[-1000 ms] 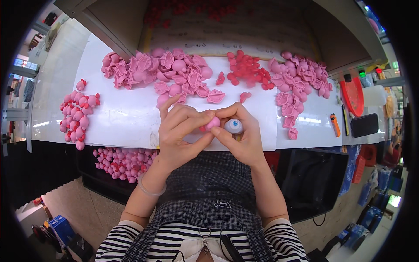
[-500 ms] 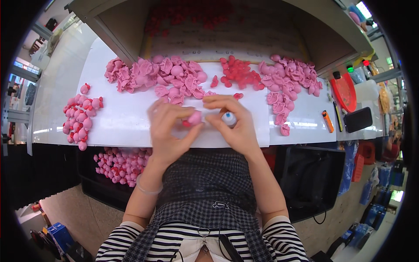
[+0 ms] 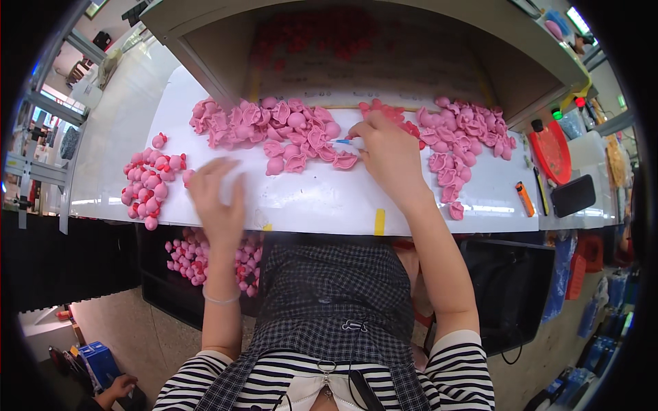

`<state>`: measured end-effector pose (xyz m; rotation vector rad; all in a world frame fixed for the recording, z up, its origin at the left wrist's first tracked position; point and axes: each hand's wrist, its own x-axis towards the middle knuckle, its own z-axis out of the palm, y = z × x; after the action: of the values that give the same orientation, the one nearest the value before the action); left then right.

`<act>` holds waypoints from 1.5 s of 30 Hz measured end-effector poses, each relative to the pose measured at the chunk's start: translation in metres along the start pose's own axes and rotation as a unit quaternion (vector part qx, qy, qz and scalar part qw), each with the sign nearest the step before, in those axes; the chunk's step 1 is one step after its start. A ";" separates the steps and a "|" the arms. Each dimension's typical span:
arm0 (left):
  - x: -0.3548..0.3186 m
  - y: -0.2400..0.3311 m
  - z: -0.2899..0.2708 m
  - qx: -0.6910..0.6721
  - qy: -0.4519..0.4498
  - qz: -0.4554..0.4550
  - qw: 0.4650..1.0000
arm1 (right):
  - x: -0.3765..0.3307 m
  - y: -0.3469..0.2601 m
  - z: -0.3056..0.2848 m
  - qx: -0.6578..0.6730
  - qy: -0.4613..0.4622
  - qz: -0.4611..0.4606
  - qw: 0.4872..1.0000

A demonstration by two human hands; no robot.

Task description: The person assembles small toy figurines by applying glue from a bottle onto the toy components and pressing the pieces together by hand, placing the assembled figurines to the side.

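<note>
Bare worktop strip along near edge is open between both hands; pink piece piles block the back, small pile crowds left, orange marker lies right.

Left hand: blurred, fingers spread, above the worktop front edge.
Right hand: grips a blue-tipped tool beside the pink pieces along the back edge.

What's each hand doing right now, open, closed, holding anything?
Left hand: open, blurred, fingers spread over the white table, holding nothing visible.
Right hand: closed on a small blue-and-white tool at the pink pieces.
</note>
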<state>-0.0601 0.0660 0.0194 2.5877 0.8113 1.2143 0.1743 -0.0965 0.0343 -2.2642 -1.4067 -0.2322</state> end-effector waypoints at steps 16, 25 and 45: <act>0.004 0.063 0.031 -0.318 -0.282 0.022 0.905 | -0.060 -0.026 0.004 0.435 0.030 0.108 0.894; 0.002 0.052 0.039 -0.472 -0.316 -0.129 0.813 | -0.060 -0.031 -0.001 0.497 0.053 0.180 0.847; 0.005 0.051 0.032 -0.368 -0.383 -0.060 0.846 | -0.066 -0.029 0.000 0.476 -0.027 0.113 0.872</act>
<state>-0.0131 0.0286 0.0210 2.0197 0.2387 0.2572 0.1180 -0.1388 0.0183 -1.5561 -0.9304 0.5069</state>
